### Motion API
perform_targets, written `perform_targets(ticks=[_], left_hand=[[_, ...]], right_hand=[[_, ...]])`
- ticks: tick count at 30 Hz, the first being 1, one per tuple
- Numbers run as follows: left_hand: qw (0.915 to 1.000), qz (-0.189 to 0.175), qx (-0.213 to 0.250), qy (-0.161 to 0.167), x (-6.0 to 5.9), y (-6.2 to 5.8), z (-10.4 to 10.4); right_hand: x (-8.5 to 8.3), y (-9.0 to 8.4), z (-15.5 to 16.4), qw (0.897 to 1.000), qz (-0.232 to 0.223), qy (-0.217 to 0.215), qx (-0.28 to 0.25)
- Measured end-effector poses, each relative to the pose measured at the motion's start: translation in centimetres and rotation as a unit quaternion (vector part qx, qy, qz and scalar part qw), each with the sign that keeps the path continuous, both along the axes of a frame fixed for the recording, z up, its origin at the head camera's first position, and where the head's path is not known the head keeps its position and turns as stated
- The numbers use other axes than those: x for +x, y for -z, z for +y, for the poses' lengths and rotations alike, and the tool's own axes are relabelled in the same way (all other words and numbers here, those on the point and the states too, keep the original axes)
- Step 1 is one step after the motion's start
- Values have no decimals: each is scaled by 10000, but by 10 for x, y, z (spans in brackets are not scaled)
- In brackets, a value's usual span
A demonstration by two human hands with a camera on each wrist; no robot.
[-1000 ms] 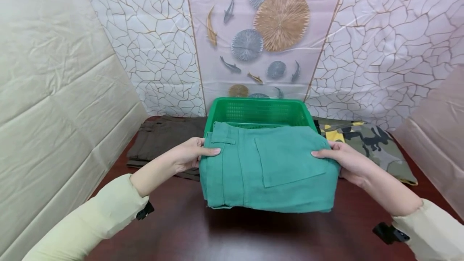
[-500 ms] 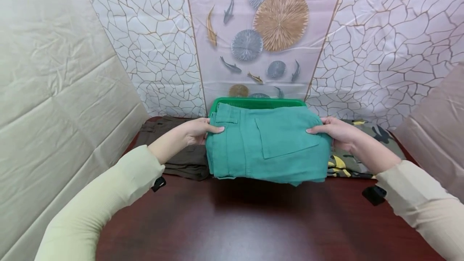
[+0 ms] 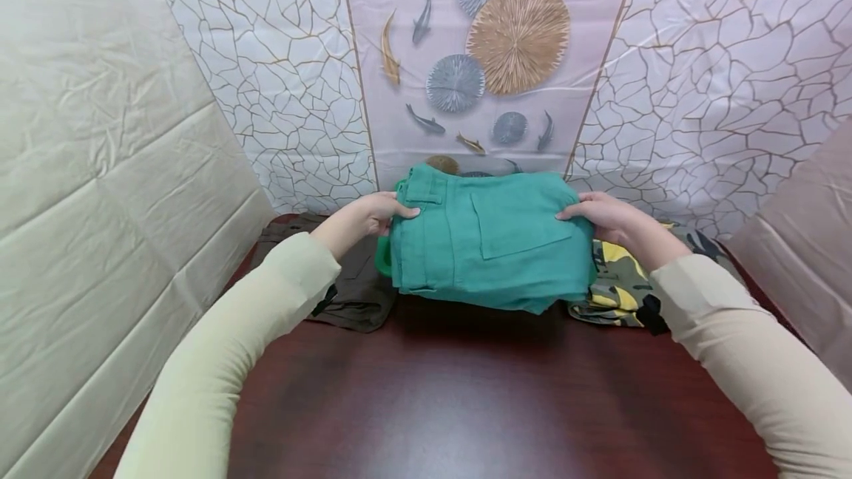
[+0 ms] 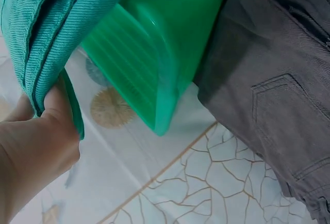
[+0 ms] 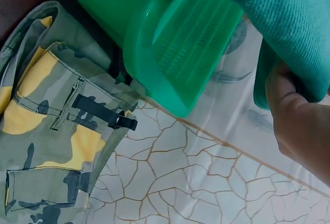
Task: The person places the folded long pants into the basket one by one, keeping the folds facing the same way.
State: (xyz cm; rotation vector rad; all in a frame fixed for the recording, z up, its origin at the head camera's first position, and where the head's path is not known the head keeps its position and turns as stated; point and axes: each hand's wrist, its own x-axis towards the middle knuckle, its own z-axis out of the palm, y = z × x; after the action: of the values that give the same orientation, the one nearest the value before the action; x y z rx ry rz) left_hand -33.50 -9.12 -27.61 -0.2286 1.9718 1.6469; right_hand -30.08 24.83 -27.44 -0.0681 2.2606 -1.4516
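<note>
Folded teal-green pants [image 3: 492,242], with a back pocket and a belt loop facing up, are held in the air by both hands. My left hand [image 3: 373,214] grips their left edge, thumb on top and fingers underneath. At the opposite edge my right hand [image 3: 606,214] pinches the cloth the same way. Below and behind the pants stands a green plastic basket [image 4: 170,74], mostly hidden by them in the head view. Both wrist views show the pants above the basket, with the basket's rim [image 5: 139,64] visible beside them.
Folded dark grey-brown pants [image 3: 359,283] lie left of the basket. Folded camouflage pants [image 3: 619,287] with yellow patches lie on its right. All rest on a dark red-brown table [image 3: 466,390]. A patterned cloth backdrop [image 3: 299,80] hangs behind, and beige panels stand at both sides.
Both hands have carried the folded teal pants forward, away from me, until they cover nearly all of the basket in the head view. The grip stays the same.
</note>
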Motion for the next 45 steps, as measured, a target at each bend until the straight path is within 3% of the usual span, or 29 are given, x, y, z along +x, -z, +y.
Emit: perform_targets(ticks=[3, 6, 11, 12, 13, 16, 18, 22, 23, 24, 26, 28, 30, 31, 34, 36, 38, 40, 42, 45], left_hand=[[9996, 103, -23, -243, -8, 6, 4], [9981, 382, -219, -435, -25, 19, 7], [9947, 809, -360, -517, -76, 68, 7], [9942, 846, -403, -527, -74, 70, 9], [9930, 918, -484, -573, -82, 79, 11], [9904, 1000, -671, -684, -76, 80, 20], [9882, 1002, -855, -781, -66, 73, 27], [9860, 1124, -921, -813, -91, 96, 28], [9848, 1204, -928, -836, -102, 105, 26], [9848, 1221, -888, -863, -97, 101, 27], [9832, 1301, -900, -907, -114, 114, 27], [9815, 1413, -968, -857, -109, 111, 27], [9843, 1293, -960, -721, -87, 91, 28], [9860, 1250, -933, -597, -88, 93, 26], [9933, 888, -727, -148, -52, 63, 25], [9960, 730, -508, 32, -39, 53, 23], [9963, 685, -505, 121, -35, 51, 22], [9940, 888, -634, 120, -37, 56, 23], [9877, 1252, -927, 136, -48, 70, 22], [9780, 1568, -1375, 56, -55, 79, 25]], right_hand=[[-8, 3, -3, 9997, 68, 227, -29], [-15, 8, -7, 9986, 249, 471, 63], [-24, 18, -10, 9958, 555, 715, 165], [-26, 20, -11, 9958, 578, 700, 123], [-27, 23, -11, 9961, 583, 652, 83], [-28, 31, -9, 9985, 443, 322, -72], [-27, 36, -7, 9993, 355, 16, -99], [-23, 42, -6, 9987, 291, -406, 115], [-23, 43, -7, 9983, 359, -420, 187], [-22, 44, -8, 9979, 444, -390, 252], [-21, 47, -10, 9973, 653, -200, 277], [-21, 49, -14, 9954, 933, 82, 222], [-21, 52, -18, 9927, 1156, 328, 125], [-21, 53, -20, 9913, 1238, 442, 77], [-21, 59, -24, 9880, 1386, 680, 87], [-21, 61, -25, 9863, 1423, 802, 214], [-22, 64, -25, 9846, 1481, 872, 311], [-22, 66, -25, 9830, 1549, 918, 354], [-24, 69, -25, 9816, 1628, 951, 316], [-28, 76, -26, 9798, 1702, 995, 327]])
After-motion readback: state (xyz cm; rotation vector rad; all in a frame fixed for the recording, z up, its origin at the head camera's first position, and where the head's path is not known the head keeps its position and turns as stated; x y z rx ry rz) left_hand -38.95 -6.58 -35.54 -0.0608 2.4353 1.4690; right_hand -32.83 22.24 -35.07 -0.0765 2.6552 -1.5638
